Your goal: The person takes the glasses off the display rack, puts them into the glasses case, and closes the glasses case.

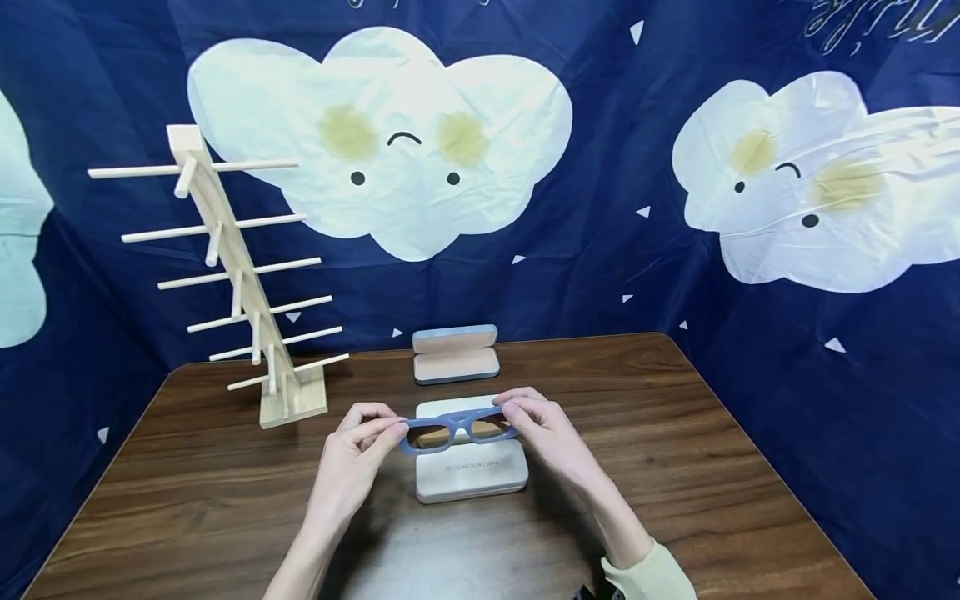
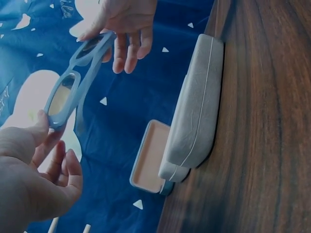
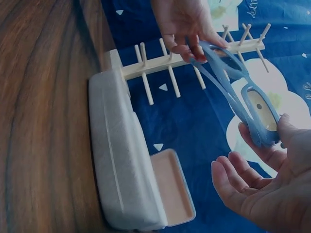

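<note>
A pair of blue-framed glasses [image 1: 459,427] is held level between both hands, above a pale case [image 1: 471,473] with small lettering on its lid. My left hand [image 1: 358,454] pinches one outer corner of the frame between thumb and fingers. At the opposite corner, my right hand [image 1: 551,437] pinches the frame the same way. The right wrist view shows one temple [image 3: 221,87] of the glasses running close along the back of the frame. Partly hidden behind the glasses, a second pale case [image 1: 435,408] lies just beyond the lettered one.
Farther back on the wooden table [image 1: 675,433], a blue case [image 1: 456,367] stands open with a pinkish lining. A wooden rack [image 1: 240,267] with several pegs rises at the back left. Dark blue cloth [image 1: 600,275] with cloud prints hangs behind the table and along the sides.
</note>
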Demonstrator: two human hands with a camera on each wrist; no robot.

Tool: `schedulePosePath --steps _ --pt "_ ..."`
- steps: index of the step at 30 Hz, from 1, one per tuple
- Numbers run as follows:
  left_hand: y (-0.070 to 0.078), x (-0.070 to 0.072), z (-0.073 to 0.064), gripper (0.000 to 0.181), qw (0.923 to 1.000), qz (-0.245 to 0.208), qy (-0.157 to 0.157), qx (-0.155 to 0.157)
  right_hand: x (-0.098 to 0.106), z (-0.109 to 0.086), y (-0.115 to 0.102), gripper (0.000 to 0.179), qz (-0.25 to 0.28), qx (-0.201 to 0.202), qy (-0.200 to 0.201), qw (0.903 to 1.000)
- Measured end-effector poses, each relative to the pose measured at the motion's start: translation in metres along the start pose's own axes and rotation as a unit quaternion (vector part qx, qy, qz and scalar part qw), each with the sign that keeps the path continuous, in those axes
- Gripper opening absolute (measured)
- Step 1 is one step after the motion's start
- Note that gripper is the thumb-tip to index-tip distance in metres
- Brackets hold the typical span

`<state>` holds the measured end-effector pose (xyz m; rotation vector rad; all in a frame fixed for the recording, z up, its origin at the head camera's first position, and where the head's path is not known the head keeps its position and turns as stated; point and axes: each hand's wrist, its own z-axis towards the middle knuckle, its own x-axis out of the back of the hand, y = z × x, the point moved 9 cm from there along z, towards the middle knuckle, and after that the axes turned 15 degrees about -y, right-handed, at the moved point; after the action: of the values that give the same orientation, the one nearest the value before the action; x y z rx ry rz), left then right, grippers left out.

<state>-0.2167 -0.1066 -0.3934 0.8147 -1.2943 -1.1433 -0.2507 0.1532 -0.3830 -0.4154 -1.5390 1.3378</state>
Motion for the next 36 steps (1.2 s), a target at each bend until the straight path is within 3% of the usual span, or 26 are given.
schedulePosePath --steps 9,16,24,30,36 --pt "-0.007 -0.005 0.005 0.02 0.9993 -0.004 -0.01 0.035 0.004 0.006 0.019 0.027 -0.012 -0.024 0.005 0.9996" --pt "-0.008 -0.004 0.02 0.026 0.9984 0.002 -0.021 0.053 0.011 0.01 0.023 0.022 0.008 -0.04 0.016 0.999" --pt "-0.013 -0.005 0.035 0.035 0.9958 0.008 -0.031 0.085 0.015 0.019 0.026 0.031 0.032 -0.053 -0.051 0.9968" --pt "-0.017 -0.005 0.047 0.032 0.9947 0.023 -0.045 0.09 0.018 0.029 0.032 0.038 0.051 -0.069 -0.101 0.9912" --pt "-0.018 -0.006 0.062 0.034 0.9942 0.029 -0.08 0.065 0.026 0.041 0.037 0.041 0.068 -0.082 -0.093 0.99"
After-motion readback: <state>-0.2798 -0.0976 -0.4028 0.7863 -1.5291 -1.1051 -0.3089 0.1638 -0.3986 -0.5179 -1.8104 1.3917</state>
